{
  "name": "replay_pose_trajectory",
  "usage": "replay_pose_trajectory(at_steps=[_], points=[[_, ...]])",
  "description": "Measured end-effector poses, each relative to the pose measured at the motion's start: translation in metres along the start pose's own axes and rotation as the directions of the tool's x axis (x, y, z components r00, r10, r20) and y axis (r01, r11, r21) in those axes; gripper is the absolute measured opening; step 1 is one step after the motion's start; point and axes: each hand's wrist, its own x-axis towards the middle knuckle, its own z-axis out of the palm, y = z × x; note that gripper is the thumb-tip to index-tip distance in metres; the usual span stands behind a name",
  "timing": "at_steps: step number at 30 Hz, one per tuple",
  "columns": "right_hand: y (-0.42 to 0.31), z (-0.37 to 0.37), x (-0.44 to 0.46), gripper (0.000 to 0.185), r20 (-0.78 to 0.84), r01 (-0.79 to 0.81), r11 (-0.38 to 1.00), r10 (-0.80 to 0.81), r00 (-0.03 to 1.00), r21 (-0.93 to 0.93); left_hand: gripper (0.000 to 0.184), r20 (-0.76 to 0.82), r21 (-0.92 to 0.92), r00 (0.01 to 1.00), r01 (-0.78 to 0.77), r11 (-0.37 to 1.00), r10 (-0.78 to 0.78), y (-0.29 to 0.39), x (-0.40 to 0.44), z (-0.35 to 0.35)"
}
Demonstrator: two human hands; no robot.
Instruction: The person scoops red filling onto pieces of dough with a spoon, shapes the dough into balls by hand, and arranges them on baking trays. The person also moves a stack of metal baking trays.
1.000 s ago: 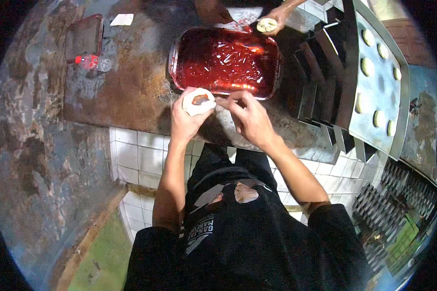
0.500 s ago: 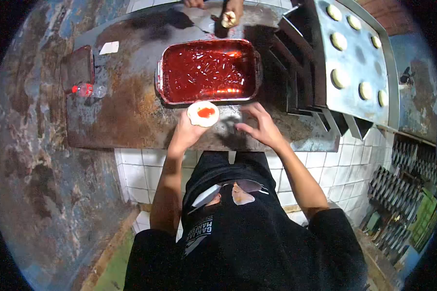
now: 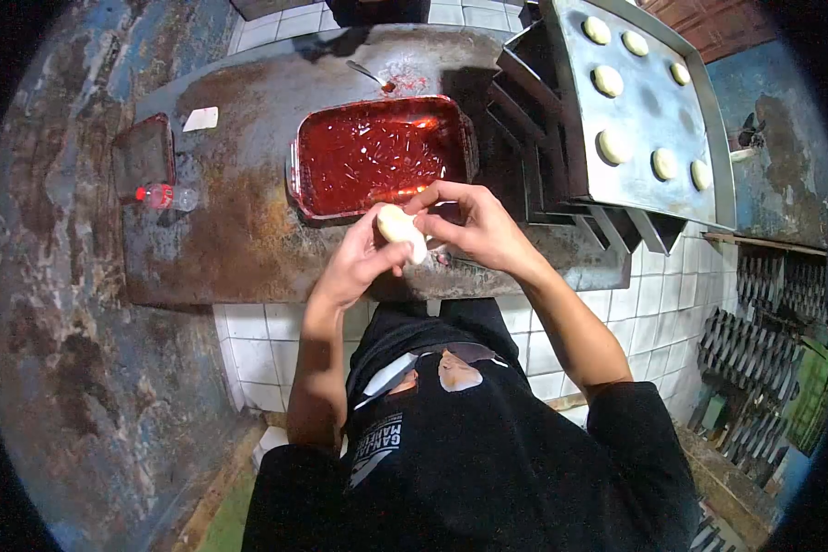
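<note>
One pale dough piece (image 3: pixel 401 234), held near the filling pan's 6 o'clock rim. Left hand (image 3: pixel 348 264): clamped on the dough piece. Right hand (image 3: pixel 477 228): fingertips at its 2 o'clock edge; pinch unclear. Filling pan (image 3: pixel 292 170), red contents: 12 o'clock. Spoon (image 3: pixel 366 72): beyond, 12 o'clock. Bottle (image 3: pixel 164 196), red-capped: 9 o'clock. Metal tray (image 3: pixel 651 133), seven dough rounds (image 3: pixel 614 147): 2 o'clock.

Bakery kitchen, dough rounds (image 3: pixel 614 146) on metal tray (image 3: pixel 649 189), white tiled wall (image 3: pixel 630 299)

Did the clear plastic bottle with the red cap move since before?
No. The clear plastic bottle still lies at the same near end of the shallow dark tray.
</note>
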Motion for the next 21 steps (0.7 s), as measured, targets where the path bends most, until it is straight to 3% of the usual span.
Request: replay_pose_trajectory(at_steps=[2, 3, 4, 6, 7, 10, 11, 12, 14, 16, 17, 20, 21], points=[[-0.025, 0.006, -0.005, 0.048, -0.09, -0.035, 0.989, 0.048, 0.995, 0.143, 0.041, -0.091, -0.023, 0.996, 0.009, 1.0, -0.011, -0.001, 0.0, 0.01], [-0.02, 0.005, -0.001, 0.069, -0.107, 0.181, 0.963, -0.205, 0.973, -0.198, 0.039, -0.16, -0.068, 0.986, -0.06, 0.996, 0.048, -0.008, 0.002, 0.011], [-0.025, 0.006, -0.001, 0.069, -0.103, 0.183, 0.962, -0.207, 0.973, -0.201, 0.038, -0.231, -0.108, 0.967, -0.131, 0.985, 0.103, -0.012, 0.003, 0.01], [-0.044, 0.013, -0.005, 0.08, 0.069, 0.377, 0.65, -0.447, 0.892, -0.66, 0.035, -0.214, -0.137, 0.976, -0.081, 0.987, 0.051, -0.009, 0.001, 0.011], [-0.044, 0.016, -0.002, 0.079, 0.124, 0.386, 0.607, -0.428, 0.895, -0.694, 0.034, -0.191, -0.141, 0.98, -0.086, 0.986, 0.058, -0.007, 0.001, 0.013], [-0.042, 0.006, 0.01, 0.065, 0.158, 0.401, 0.693, -0.39, 0.907, -0.599, 0.035, -0.221, -0.127, 0.973, -0.095, 0.987, 0.065, 0.0, 0.004, 0.015], [-0.045, 0.006, 0.011, 0.05, 0.067, 0.341, 0.811, -0.353, 0.933, -0.475, 0.035, -0.113, -0.257, 0.993, -0.059, 0.965, 0.03, 0.007, 0.005, 0.007], [-0.049, 0.002, 0.011, 0.042, 0.059, 0.314, 0.81, -0.33, 0.942, -0.495, 0.036, 0.001, -0.378, 1.0, -0.007, 0.926, 0.008, 0.012, 0.004, 0.004], [-0.046, 0.0, 0.01, 0.034, -0.012, 0.241, 0.91, -0.26, 0.966, -0.336, 0.036, 0.004, -0.386, 1.0, -0.015, 0.922, 0.017, 0.017, -0.001, 0.012], [-0.045, -0.005, 0.009, 0.038, -0.015, 0.207, 0.925, -0.224, 0.975, -0.317, 0.033, -0.115, 0.046, 0.979, -0.162, 0.986, 0.166, 0.02, 0.0, 0.021], [-0.049, -0.005, 0.009, 0.043, -0.014, 0.177, 0.939, -0.189, 0.982, -0.295, 0.031, -0.167, 0.149, 0.96, -0.203, 0.968, 0.227, 0.027, 0.001, 0.031], [-0.07, 0.002, -0.002, 0.059, -0.078, 0.131, 0.959, -0.155, 0.985, -0.253, 0.031, -0.244, -0.019, 0.95, -0.206, 0.978, 0.196, 0.02, 0.004, 0.028], [-0.067, 0.003, -0.003, 0.071, -0.093, 0.281, 0.877, -0.341, 0.935, -0.39, 0.031, -0.286, -0.059, 0.935, -0.233, 0.971, 0.207, 0.021, 0.003, 0.033]])
